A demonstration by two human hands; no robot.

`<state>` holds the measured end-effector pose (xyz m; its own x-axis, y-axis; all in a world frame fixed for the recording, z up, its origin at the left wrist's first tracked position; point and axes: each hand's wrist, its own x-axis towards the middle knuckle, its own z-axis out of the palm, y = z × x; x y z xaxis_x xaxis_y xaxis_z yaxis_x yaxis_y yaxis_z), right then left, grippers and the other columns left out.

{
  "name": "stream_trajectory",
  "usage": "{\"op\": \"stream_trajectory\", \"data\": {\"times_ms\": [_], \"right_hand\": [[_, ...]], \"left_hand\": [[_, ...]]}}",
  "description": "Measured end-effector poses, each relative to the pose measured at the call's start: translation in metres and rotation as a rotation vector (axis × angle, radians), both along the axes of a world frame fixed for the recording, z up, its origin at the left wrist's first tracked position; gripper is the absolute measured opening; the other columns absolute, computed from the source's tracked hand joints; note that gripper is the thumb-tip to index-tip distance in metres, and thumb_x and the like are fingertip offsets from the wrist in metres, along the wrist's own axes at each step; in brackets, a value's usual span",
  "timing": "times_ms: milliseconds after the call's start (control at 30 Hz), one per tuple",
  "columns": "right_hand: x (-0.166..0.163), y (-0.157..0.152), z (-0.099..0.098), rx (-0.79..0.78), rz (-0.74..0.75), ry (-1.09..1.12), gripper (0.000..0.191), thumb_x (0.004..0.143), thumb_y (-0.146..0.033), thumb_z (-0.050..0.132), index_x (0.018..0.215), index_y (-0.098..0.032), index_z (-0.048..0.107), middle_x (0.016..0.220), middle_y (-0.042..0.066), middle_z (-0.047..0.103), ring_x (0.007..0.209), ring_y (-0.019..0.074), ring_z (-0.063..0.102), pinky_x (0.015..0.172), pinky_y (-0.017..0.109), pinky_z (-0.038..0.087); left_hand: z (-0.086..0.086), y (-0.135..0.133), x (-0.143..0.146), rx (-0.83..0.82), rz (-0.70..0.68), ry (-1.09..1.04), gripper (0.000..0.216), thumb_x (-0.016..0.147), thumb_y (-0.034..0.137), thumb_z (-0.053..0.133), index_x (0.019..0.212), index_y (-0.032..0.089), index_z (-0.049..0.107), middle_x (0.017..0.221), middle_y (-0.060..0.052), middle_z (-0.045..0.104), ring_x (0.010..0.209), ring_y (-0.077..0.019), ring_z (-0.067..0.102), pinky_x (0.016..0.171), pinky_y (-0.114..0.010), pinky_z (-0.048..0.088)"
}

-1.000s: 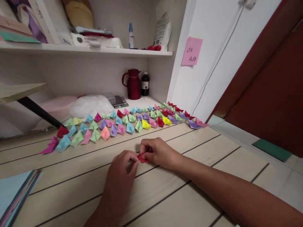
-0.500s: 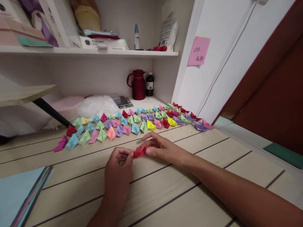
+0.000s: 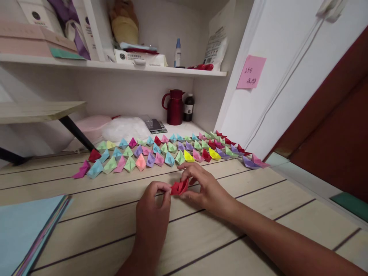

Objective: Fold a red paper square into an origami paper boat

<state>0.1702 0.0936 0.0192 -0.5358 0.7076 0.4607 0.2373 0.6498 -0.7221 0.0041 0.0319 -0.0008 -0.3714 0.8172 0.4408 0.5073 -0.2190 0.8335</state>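
A small red folded-paper boat (image 3: 179, 187) is between my two hands, just above the wooden table. My left hand (image 3: 153, 207) pinches its left tip between thumb and forefinger. Curled around its right end, my right hand (image 3: 202, 188) has fingers on the upper edge and the thumb low at the side. Beyond my hands stand several rows of paper boats in many colours, among them a yellow boat (image 3: 189, 156), an orange boat (image 3: 140, 163) and a light blue boat (image 3: 169, 159).
A stack of coloured paper (image 3: 31, 226) lies at the left. Behind the boats are a plastic bag (image 3: 126, 129), a dark red jug (image 3: 174, 109) and a dark bottle (image 3: 188, 108) under a white shelf (image 3: 100, 65). A pink note (image 3: 251, 72) is stuck on the wall.
The view has shifted, so the scene sits further right. My right fingers have moved onto the red boat's upper edge, and the boat looks more opened out. My left hand keeps its pinch.
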Motion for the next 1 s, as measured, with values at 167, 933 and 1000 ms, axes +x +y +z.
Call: {"op": "stream_trajectory", "data": {"times_ms": [167, 933, 1000], "right_hand": [[0.000, 0.003, -0.006, 0.099, 0.000, -0.052, 0.009, 0.077, -0.014, 0.071, 0.079, -0.021, 0.066, 0.121, 0.007, 0.056, 0.111, 0.0218, 0.058, 0.090, 0.034, 0.049], [-0.001, 0.000, -0.007, 0.311, -0.068, -0.114, 0.008, 0.085, -0.019, 0.064, 0.085, -0.023, 0.071, 0.117, 0.008, 0.061, 0.098, 0.0204, 0.062, 0.083, 0.034, 0.050], [-0.002, 0.001, -0.008, 0.281, -0.063, -0.098, 0.008, 0.085, -0.017, 0.064, 0.085, -0.023, 0.070, 0.116, 0.008, 0.061, 0.101, 0.0209, 0.061, 0.084, 0.033, 0.050]], "left_hand": [[-0.001, 0.001, 0.000, 0.012, -0.041, -0.004, 0.007, 0.077, 0.016, 0.056, 0.074, 0.023, 0.059, 0.080, 0.000, 0.068, 0.079, -0.0175, 0.065, 0.077, -0.031, 0.050], [-0.010, 0.011, -0.006, -0.249, -0.280, -0.431, 0.032, 0.070, 0.031, 0.072, 0.099, 0.020, 0.069, 0.095, -0.005, 0.075, 0.088, -0.0201, 0.069, 0.080, -0.030, 0.052], [-0.012, 0.010, -0.005, -0.233, -0.251, -0.346, 0.033, 0.071, 0.030, 0.071, 0.102, 0.021, 0.068, 0.093, -0.004, 0.074, 0.082, -0.0189, 0.068, 0.077, -0.030, 0.051]]}}
